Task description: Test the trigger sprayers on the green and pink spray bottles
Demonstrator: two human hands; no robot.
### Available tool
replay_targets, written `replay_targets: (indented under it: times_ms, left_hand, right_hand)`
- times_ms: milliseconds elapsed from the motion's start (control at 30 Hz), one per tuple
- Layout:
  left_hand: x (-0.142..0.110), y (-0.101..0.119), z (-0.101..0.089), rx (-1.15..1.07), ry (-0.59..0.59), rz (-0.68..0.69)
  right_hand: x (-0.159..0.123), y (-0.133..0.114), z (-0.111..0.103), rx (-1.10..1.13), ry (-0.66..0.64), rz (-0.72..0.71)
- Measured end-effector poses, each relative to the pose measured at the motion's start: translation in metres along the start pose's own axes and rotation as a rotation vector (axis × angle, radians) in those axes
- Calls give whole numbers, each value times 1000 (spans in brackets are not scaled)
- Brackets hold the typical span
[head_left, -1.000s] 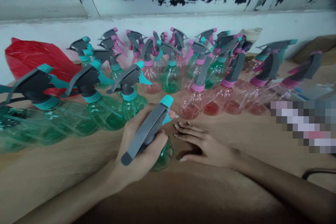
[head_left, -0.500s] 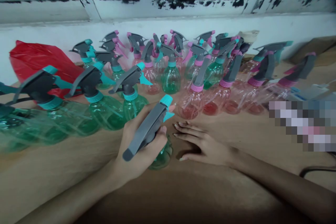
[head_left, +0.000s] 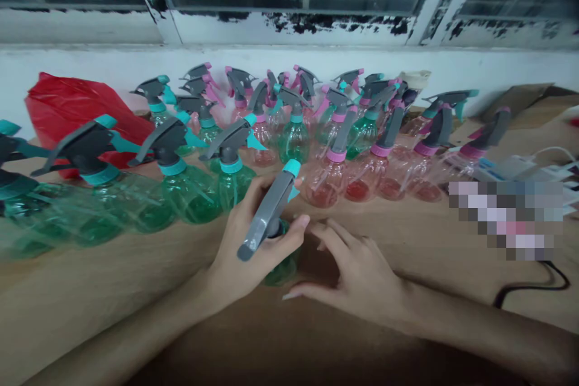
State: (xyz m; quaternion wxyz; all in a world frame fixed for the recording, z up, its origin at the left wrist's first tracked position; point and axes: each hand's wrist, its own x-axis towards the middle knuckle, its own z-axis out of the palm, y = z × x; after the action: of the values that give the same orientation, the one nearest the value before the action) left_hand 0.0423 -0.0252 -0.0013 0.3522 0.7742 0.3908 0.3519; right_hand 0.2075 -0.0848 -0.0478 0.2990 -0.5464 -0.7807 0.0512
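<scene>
A green spray bottle (head_left: pixel 266 211) with a grey and teal trigger head stands at the middle front of the table. My left hand (head_left: pixel 242 268) is wrapped round its neck, just under the head, and hides much of the bottle. Close to its right side is my right hand (head_left: pixel 362 271), fingers curved and thumb held apart, with nothing in it. Behind my left hand a row of green spray bottles (head_left: pixel 187 193) runs to the left. Past my right hand, pink spray bottles (head_left: pixel 325 184) line up towards the right.
More pink and green spray bottles (head_left: pixel 294 139) stand behind, near the white wall (head_left: pixel 90 60). A red plastic bag (head_left: pixel 76 114) sits at the back left. A cardboard box (head_left: pixel 520 102), a blurred-out patch (head_left: pixel 511 217) and a black cable (head_left: pixel 534 286) are on the right.
My right hand has lifted from lying flat and come nearer the bottle, its fingers now curved. My left thumb has straightened, and the bottle head has shifted slightly right.
</scene>
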Motion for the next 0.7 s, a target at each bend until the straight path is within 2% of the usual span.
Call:
replay_targets:
  times_ms: [100,267,400,567,700]
  left_hand:
    - [0,2,0,-117,-22,10]
    - [5,-2,-6,-143,-19,-52]
    - [-1,-14,-15,-57,-2,-32]
    - [-27,-24,-31,134,52,-68]
    - [-40,-29,-44,177,53,-124]
  right_hand:
    - [8,-18,3,-84,63,61]
    - [25,-32,8,-219,13,97]
    - [36,-29,0,-259,-44,137]
    - [53,-16,-9,-329,-99,211]
    - [70,-8,-11,-418,-129,264]
